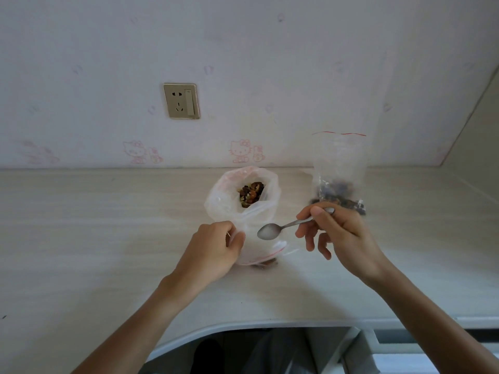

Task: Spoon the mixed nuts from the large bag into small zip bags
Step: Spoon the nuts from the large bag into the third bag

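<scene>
The right hand point(337, 233) pinches the empty spoon point(286, 226), bowl pointing left. The left hand point(216, 247) grips a small zip bag point(259, 252) lying before the open large bag point(243, 195).

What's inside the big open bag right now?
Mixed nuts show through the open mouth of the large bag. How deep they go is hidden by its cloudy, crumpled plastic.

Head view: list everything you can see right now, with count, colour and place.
large bag: one, clear, open, mid-desk, mixed nuts inside
small zip bag: one, clear with red strip, in front of the large bag
second zip bag: one, clear, red-topped, upright at right, nuts at bottom
spoon: one, silver, bowl looks empty, above the small bag
wall socket: one, beige, wall
desk: one, pale wood
left hand: grips small bag
right hand: holds spoon
</scene>
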Motion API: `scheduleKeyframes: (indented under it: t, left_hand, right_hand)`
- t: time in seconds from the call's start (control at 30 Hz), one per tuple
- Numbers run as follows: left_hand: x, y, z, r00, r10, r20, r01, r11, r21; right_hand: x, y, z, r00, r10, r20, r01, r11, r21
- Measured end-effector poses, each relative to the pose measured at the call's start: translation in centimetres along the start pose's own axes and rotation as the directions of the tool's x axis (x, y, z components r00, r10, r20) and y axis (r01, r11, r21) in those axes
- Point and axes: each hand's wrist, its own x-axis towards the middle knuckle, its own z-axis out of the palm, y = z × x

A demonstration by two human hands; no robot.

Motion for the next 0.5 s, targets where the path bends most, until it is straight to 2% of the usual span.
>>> scheduleKeyframes:
  t: [0.23, 0.4, 0.5]
  left_hand:
    - [-0.2, -0.6, -1.9, 0.999, -0.031, 0.029, 0.037, 0.976, -0.216]
    - [1.2, -0.6, -3.1, 0.998, -0.060, -0.035, 0.048, 0.960, -0.277]
    - [2.6, -0.4, -3.5, 0.995, -0.027, -0.094, -0.004, 0.949, -0.315]
  right_hand:
    - [2.3, 1.0, 0.4, 0.974, 0.161, -0.159, -0.090, 0.921, 0.379]
    - [5.2, 1.6, 1.1, 0.940, 0.257, -0.224, -0.141, 0.892, 0.429]
    - [7.2, 1.9, 1.6, 0.921, 0.300, -0.248, -0.182, 0.895, 0.407]
